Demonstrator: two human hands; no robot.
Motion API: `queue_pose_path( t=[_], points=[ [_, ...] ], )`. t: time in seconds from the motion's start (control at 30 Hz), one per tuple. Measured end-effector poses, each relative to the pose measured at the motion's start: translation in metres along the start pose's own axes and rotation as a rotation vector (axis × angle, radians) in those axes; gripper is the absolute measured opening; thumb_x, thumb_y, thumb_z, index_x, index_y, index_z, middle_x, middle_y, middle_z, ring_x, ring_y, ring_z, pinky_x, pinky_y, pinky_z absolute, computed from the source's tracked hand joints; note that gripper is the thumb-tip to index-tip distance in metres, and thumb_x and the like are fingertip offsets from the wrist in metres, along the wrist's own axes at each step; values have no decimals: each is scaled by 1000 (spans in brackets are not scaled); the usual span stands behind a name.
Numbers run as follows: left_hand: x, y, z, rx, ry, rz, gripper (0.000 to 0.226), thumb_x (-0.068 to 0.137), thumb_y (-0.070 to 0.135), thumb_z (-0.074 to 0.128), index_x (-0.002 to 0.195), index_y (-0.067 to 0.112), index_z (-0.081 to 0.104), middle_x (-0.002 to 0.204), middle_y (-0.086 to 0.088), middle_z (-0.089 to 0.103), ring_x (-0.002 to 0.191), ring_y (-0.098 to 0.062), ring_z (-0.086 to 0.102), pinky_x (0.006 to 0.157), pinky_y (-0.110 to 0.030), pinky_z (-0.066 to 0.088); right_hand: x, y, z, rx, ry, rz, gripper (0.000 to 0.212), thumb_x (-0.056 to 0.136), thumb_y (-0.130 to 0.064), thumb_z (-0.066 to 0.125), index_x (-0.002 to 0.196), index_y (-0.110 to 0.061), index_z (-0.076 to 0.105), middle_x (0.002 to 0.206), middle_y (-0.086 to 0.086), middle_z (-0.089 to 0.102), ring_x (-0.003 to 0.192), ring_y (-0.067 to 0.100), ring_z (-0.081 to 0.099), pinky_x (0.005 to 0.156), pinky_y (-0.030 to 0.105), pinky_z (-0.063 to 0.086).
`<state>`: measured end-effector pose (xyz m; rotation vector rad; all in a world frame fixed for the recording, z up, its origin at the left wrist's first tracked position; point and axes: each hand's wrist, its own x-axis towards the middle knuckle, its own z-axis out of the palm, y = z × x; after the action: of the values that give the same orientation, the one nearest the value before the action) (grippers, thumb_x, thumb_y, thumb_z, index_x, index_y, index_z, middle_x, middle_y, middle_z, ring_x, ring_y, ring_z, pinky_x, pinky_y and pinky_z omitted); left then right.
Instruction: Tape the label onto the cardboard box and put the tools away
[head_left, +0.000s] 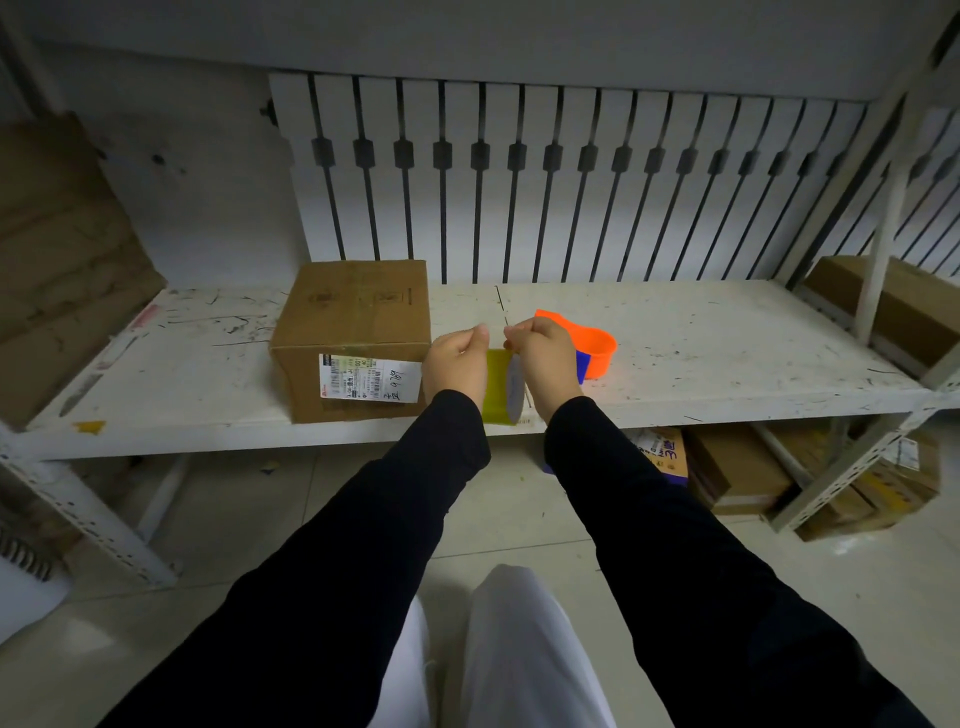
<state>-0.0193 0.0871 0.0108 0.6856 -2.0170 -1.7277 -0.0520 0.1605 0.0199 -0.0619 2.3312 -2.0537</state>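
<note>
Just above the near edge of the shelf (701, 364), both hands are raised together over a roll of yellowish tape (500, 387) that hangs below them. The left hand (457, 361) and the right hand (540, 358) each have thumb and forefinger pinched shut, tips almost meeting, and I judge they are picking at the tape's loose end to peel a strip free; the strip itself is too thin to make out. The grip of each hand is closed tight, with the roll dangling between the wrists. Just left of the hands sits the cardboard box (356, 332), pulled near the shelf's front edge with its label (370, 378) facing out on the near side, which puts the work within easy reach. The label lies flat against the box, though I cannot tell if any tape holds it yet. Behind the right hand, an orange and blue tape dispenser (595, 351) rests on the shelf, partly hidden. The shelf is white painted metal, scuffed and scratched with dark marks, backed by a slatted white panel. More cartons stand at the far left, the right, and on the tiled floor below.
</note>
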Motion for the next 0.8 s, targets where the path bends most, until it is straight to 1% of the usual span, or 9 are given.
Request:
queue_pose_path(
  t=[0.1,0.17,0.23,0.27,0.4,0.5,0.63,0.73,0.8],
  points=[
    [0,5,-1,-126,5,-21,34,92,28,53,117,7,64,121,-6,64,107,-20,55,84,-24,36,-1,0,0,16,6,-31,25,89,-12,51,66,-19,50,80,6,56,82,22,52,74,29,43],
    [-1,9,-1,-211,-5,-67,34,90,29,57,112,5,66,101,-1,65,96,-17,53,82,-26,38,-2,0,1,19,13,-53,25,90,-13,51,65,-19,49,81,9,56,80,21,51,70,26,42],
    [-1,11,-2,-220,-4,-76,34,89,33,58,103,4,68,80,5,61,89,-17,53,78,-29,39,-2,0,2,17,21,-69,25,90,-15,51,66,-18,49,83,10,56,79,20,51,69,26,41],
    [-2,12,-2,-208,-1,-68,34,89,33,57,102,4,69,75,5,60,87,-18,53,77,-29,39,-2,0,2,11,23,-74,25,91,-16,51,66,-19,49,84,10,56,79,19,50,68,26,41],
    [-1,11,-2,-180,31,-14,28,90,27,57,105,6,69,94,-10,67,87,-17,55,73,-26,45,-4,-1,3,39,24,-99,26,93,-19,49,67,-15,49,73,3,53,71,14,49,67,24,40],
    [0,11,-2,-186,44,-3,24,88,23,60,101,4,69,103,-15,69,89,-18,56,81,-29,47,-5,0,3,46,36,-113,23,93,-16,48,71,-13,49,69,1,51,68,11,48,62,20,39],
    [1,12,-2,-224,44,-29,21,89,18,58,99,4,69,97,-12,67,88,-17,55,74,-24,43,-4,3,1,5,29,-126,19,92,-17,51,74,-15,55,76,3,58,79,18,54,70,23,45],
    [3,11,-2,-237,55,-30,18,88,15,58,97,4,70,88,-4,63,86,-17,56,64,-17,43,-5,5,2,6,42,-129,12,92,-16,53,86,-9,62,84,6,61,84,19,56,79,28,46],
    [2,9,-2,-231,64,-25,20,88,16,58,99,3,70,88,-4,63,84,-17,56,63,-16,43,-6,7,3,23,55,-136,15,91,-14,53,96,-6,65,88,6,62,86,18,57,80,27,47]
  ],
)
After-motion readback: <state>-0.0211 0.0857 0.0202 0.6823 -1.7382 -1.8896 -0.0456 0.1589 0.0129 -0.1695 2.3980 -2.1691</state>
